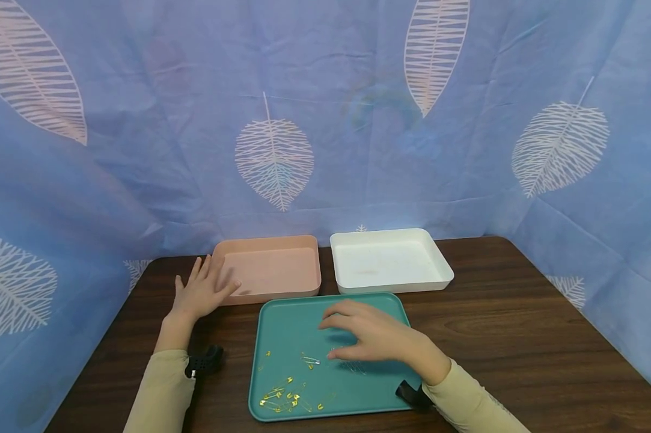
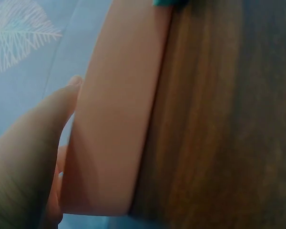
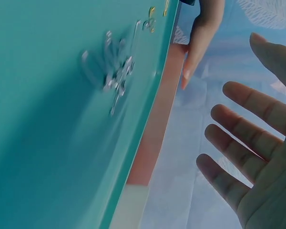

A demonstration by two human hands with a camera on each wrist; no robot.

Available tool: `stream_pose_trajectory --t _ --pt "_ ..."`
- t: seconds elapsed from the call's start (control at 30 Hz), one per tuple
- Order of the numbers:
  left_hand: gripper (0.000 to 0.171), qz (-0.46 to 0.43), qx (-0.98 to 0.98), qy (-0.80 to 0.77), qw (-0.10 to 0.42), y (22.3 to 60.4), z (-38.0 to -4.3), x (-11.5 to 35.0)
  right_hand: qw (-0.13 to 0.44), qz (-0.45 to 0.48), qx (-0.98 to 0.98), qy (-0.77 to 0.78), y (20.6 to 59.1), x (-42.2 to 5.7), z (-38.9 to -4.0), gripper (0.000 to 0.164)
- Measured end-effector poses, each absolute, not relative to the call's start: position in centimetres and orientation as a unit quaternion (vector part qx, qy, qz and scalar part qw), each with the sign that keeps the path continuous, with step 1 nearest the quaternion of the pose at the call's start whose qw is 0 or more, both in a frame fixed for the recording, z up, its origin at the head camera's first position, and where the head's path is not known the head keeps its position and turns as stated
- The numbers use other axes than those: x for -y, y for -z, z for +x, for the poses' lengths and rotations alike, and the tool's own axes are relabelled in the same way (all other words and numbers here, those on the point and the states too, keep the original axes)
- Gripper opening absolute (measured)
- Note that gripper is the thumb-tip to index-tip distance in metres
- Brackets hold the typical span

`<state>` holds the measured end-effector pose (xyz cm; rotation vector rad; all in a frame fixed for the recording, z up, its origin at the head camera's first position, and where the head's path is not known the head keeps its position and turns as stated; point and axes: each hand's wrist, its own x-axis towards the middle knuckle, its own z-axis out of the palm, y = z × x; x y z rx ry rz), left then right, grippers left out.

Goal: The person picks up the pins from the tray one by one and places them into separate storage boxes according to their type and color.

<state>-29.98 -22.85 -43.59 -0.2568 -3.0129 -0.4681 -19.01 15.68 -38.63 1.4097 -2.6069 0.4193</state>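
Note:
My left hand (image 1: 199,290) is at the left end of the pink tray (image 1: 268,267), fingers spread, thumb over its near left corner. In the left wrist view the thumb lies along the rim of the pink tray (image 2: 114,105). Above the green tray (image 1: 287,328) hovers my right hand (image 1: 376,334), its fingers loosely bent and holding nothing. Silver safety pins (image 3: 117,78) lie in a small pile below it, partly hidden by the hand in the head view. Gold safety pins (image 1: 279,400) are scattered toward the tray's near left, with a few silver ones (image 1: 311,360) above them.
A white tray (image 1: 390,261) stands at the back, right of the pink one. All the trays rest on a dark wooden table (image 1: 520,325). Blue cloth with white leaf patterns (image 1: 325,120) hangs behind and at both sides.

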Motion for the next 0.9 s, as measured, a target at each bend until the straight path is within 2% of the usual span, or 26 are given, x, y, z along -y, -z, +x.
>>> stream_pose_trajectory --t 0.13,0.37,0.6,0.9 --pt "0.092 -0.077 0.984 0.156 0.032 44.2 -30.1 23.0 0.061 0.467 0.868 -0.159 38.8 -14.6 -19.3 0.032" --pt "0.089 -0.081 0.982 0.17 0.026 44.6 -30.4 23.0 0.001 0.412 0.882 -0.23 39.2 -13.4 -19.7 0.02" --pt "0.089 -0.079 0.981 0.172 0.029 44.8 -30.8 23.0 -0.028 0.366 0.889 -0.274 40.4 -12.5 -20.2 0.015" --pt "0.09 -0.078 0.982 0.171 0.025 44.9 -30.6 23.0 -0.057 0.363 0.898 -0.243 41.5 -11.3 -20.5 0.012"
